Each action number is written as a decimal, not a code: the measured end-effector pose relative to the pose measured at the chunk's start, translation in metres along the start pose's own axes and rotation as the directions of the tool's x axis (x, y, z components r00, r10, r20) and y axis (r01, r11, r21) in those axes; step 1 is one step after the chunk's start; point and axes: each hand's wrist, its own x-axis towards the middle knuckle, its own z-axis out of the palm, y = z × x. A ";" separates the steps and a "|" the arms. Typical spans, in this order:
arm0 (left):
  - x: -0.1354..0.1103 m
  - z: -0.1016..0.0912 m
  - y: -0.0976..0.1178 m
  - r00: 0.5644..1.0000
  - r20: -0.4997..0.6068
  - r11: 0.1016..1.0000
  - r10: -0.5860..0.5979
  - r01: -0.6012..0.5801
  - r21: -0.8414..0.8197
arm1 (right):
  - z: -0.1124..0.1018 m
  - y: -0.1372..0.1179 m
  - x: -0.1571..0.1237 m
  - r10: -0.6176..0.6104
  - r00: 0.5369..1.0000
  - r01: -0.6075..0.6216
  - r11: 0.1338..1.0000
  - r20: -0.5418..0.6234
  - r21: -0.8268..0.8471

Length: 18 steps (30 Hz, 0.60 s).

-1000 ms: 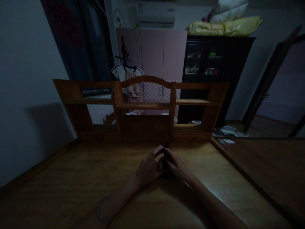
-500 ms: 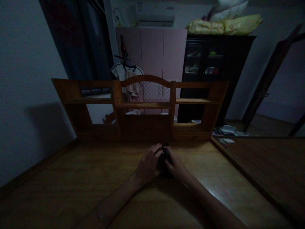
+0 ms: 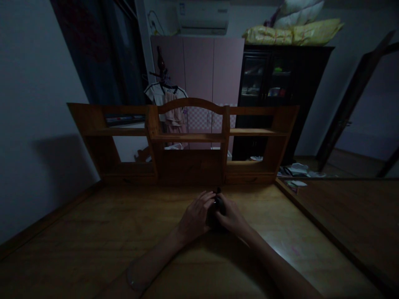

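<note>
Between my hands a dark, rounded, glossy object [image 3: 214, 222] rests on the wooden desk top [image 3: 131, 224]. Its kind is hard to make out in the dim light; a small dark tip rises above my fingers at its far end. My left hand [image 3: 195, 212] curves round its left side, fingers bent over the top. From the right, my right hand [image 3: 231, 214] grips it, with the thumb across the near face. My fingers cover much of it.
A wooden shelf unit [image 3: 187, 138] stands along the desk's far edge. A raised wooden edge [image 3: 314, 220] borders the right side, and a wall [image 3: 40, 166] closes off the left. Farther back are pink wardrobes [image 3: 199, 66], hanging clothes [image 3: 170, 99] and a black cabinet [image 3: 280, 79].
My right hand has shifted slightly to the right, and the object's dark tip sits slightly farther right. My left hand stays nearly in place, still on the object.
</note>
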 end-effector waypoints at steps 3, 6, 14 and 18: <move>-0.003 0.002 -0.002 0.999 -0.013 0.999 -0.049 0.049 0.012 | -0.001 -0.002 0.001 -0.002 1.000 0.003 0.999 -0.018 0.054; -0.006 0.004 -0.007 0.987 -0.081 0.990 -0.136 0.137 0.015 | -0.003 -0.007 0.002 0.012 1.000 -0.010 0.994 -0.020 0.108; -0.003 0.004 -0.017 0.825 -0.310 0.882 -0.472 0.440 -0.172 | -0.008 -0.019 -0.002 -0.022 0.997 0.011 0.991 0.078 0.131; -0.001 0.000 -0.015 0.727 -0.328 0.795 -0.603 0.518 -0.314 | -0.006 -0.011 -0.003 -0.111 0.987 0.106 0.993 0.113 0.050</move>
